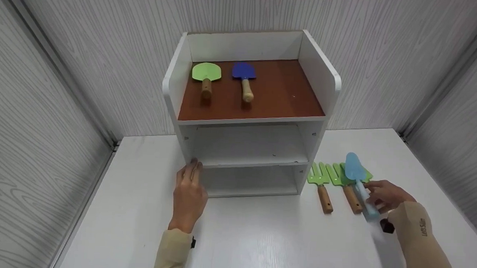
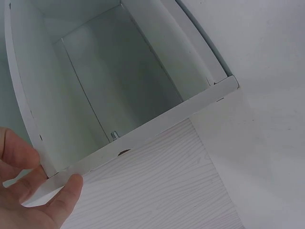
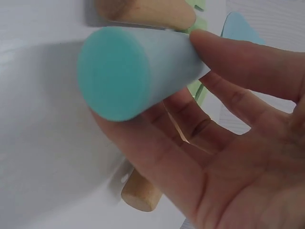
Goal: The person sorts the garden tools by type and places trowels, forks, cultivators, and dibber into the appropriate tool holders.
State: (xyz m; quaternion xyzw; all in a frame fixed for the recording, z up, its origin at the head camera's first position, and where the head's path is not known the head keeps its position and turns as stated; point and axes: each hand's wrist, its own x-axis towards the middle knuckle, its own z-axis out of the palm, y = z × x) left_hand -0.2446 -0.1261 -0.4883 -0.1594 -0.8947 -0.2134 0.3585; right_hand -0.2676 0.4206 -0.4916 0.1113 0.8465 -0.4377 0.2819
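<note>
Light-blue trowel (image 1: 362,191): in right hand (image 1: 389,195), pinched between thumb and fingers / location: right of white shelf unit (image 1: 318,75), over green-bladed tools (image 1: 337,179), contact with these unclear / in left hand (image 1: 189,197): unit's left panel edge (image 2: 157,125), pinched

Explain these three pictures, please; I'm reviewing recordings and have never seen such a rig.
There is no machine here: a person works bare-handed. The widest picture comes from a camera on the head; the two close-ups come from cameras on the left and right wrists. The left hand grips the side edge of a white, open-fronted shelf unit. The right hand holds a light-blue trowel by its handle. Green garden tools with brown wooden handles lie near it on the white tabletop. A lime-green trowel and a dark-blue trowel, both wooden-handled, lie on the unit's reddish-brown top board.
</note>
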